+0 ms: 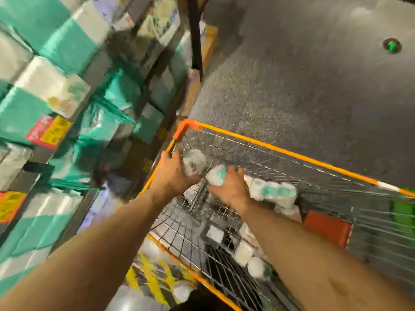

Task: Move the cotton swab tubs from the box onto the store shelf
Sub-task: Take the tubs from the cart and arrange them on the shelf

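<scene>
Left hand (173, 173) gripped one tub (195, 162), right hand (233, 187) gripped a second tub (216, 175). Both needed lifting clear of the cart rim (292, 154) toward the shelf (98, 70) at 9 o'clock.

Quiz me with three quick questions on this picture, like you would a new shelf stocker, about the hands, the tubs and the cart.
1. True or false: the left hand holds a tub, and the right hand holds another.
2. The other tubs lie in: A a wire cart; B a bucket; C a drawer.
3. Fill in: the cart's rim is coloured ___.
Key: 1 true; 2 A; 3 orange.
</scene>
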